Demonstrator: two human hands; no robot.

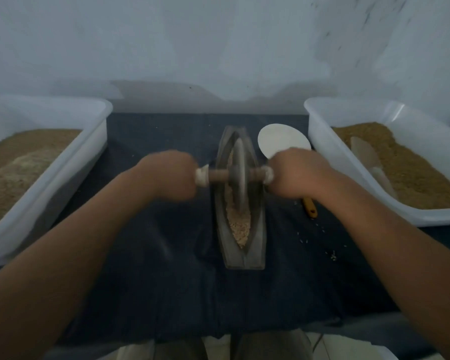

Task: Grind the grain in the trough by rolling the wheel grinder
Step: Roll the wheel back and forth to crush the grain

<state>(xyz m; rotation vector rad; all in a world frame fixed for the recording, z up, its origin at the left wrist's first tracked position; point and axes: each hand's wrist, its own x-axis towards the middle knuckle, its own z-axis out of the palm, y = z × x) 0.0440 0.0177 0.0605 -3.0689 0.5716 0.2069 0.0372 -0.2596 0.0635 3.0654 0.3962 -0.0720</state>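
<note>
Both left hand [170,175] and right hand [294,175] are clamped on the axle ends of the grey stone wheel grinder [238,172], stood at frame centre. Rolling is judged under way; a pass down-frame is called for through the tan crushed grain [239,226] heaped lower in the dark boat-shaped trough [256,229].

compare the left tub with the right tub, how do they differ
The left tub holds fill with a paler mound toward the front; the right tub holds evenly darker brown fill. The right tub has a pale flat tool lying in it; the left tub shows none. Both are white plastic tubs flanking the trough.
</note>
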